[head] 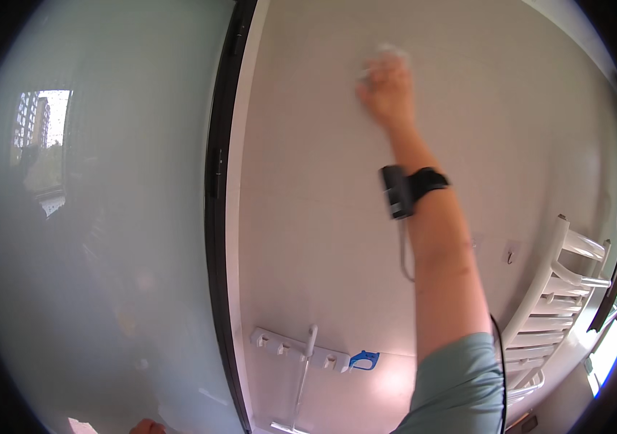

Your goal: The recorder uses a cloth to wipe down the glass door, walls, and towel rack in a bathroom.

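My right hand (390,92) is raised high against the beige wall (308,163), pressing a white cloth or wipe (393,50) to it. Motion blurs the fingers, and most of the cloth is hidden under them. A black strapped device (398,192) with a cable sits on that forearm, above a green-blue sleeve. At the bottom edge, in front of the frosted glass panel (140,217), only a small part of my left hand (148,427) shows. Whether it holds anything is out of sight.
A dark door frame (216,179) stands between glass and wall. Below, a white wall rack (281,346) carries a long-handled squeegee (303,385) and a blue plastic item (365,360). To the right are a hook (510,257), a white towel radiator (547,306) and an open window (615,347).
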Demonstrator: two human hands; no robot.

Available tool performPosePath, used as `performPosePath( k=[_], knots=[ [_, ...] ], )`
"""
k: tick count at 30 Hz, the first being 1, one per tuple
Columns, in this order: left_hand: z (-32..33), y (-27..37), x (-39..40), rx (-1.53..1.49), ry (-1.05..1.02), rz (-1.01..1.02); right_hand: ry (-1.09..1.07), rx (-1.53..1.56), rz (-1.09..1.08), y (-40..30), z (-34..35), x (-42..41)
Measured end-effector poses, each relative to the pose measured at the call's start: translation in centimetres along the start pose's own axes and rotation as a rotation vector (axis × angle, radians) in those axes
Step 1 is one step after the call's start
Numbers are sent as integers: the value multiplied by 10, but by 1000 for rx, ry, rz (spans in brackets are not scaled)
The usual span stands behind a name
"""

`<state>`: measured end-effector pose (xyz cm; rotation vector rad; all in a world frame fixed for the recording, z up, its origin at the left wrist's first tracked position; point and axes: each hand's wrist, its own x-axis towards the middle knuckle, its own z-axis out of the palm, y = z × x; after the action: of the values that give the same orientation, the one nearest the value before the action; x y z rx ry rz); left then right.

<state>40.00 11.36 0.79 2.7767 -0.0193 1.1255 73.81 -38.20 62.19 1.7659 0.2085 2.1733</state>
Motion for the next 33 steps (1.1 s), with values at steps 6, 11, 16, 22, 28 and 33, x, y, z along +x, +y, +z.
performPosePath(
  k=[6, 11, 16, 22, 28, 33],
  knots=[
    [15, 15, 19, -37, 9, 52, -174, 223, -393, -106, 32, -35],
    [37, 15, 28, -76, 58, 78, 78, -15, -192, 32, 19, 0],
    [55, 18, 27, -86, 147, 50, 97, -681, 396, 257, -41, -5],
    [67, 16, 28, -60, 281, 39, 42, -632, 665, 213, -17, 30],
    [55, 25, 31, -7, 331, -24, -36, -496, 101, 16, 65, 101],
    [54, 31, 12, 36, 270, -68, -45, -38, -162, -155, 109, 107]
  ],
)
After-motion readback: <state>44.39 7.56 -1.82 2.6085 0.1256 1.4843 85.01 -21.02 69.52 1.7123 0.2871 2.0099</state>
